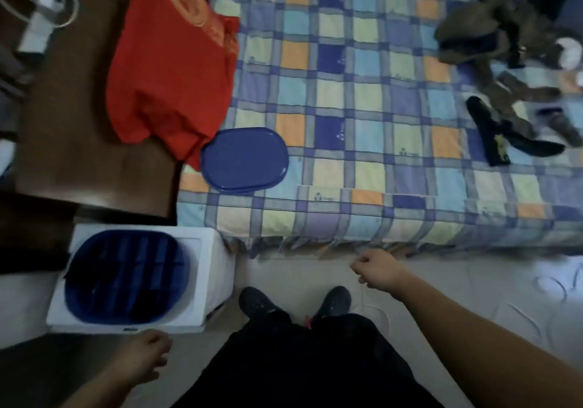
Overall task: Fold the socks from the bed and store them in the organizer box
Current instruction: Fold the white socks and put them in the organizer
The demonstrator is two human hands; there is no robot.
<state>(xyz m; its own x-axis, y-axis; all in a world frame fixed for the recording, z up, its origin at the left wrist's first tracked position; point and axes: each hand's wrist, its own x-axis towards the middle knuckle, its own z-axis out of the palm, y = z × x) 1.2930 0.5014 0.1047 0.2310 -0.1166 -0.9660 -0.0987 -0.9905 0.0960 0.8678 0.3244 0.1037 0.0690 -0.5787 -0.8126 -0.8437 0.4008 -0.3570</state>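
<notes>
Beside the bed: a person stands on pale floor tiles, dark shoes (pixel 262 300) pointing at the mattress edge
Bed (pixel 362 205): covered by a checked sheet in blue, yellow and orange
Socks (pixel 504 92): a loose dark and brownish heap at the far right of the bed, well apart from both hands
Organizer box (pixel 126 276): dark blue, with divided compartments, set in a white carton (pixel 211 269) on the floor at the bed's near left corner; contents too blurred to tell
Lid (pixel 244 160): blue, lying flat on the bed near its left edge, touching a red cloth (pixel 170 70)
Left hand (pixel 142 355): fingers loosely curled, holding nothing, just below the carton
Right hand (pixel 377 270): fingers curled in, nothing visible in it, near the bed's fringe
</notes>
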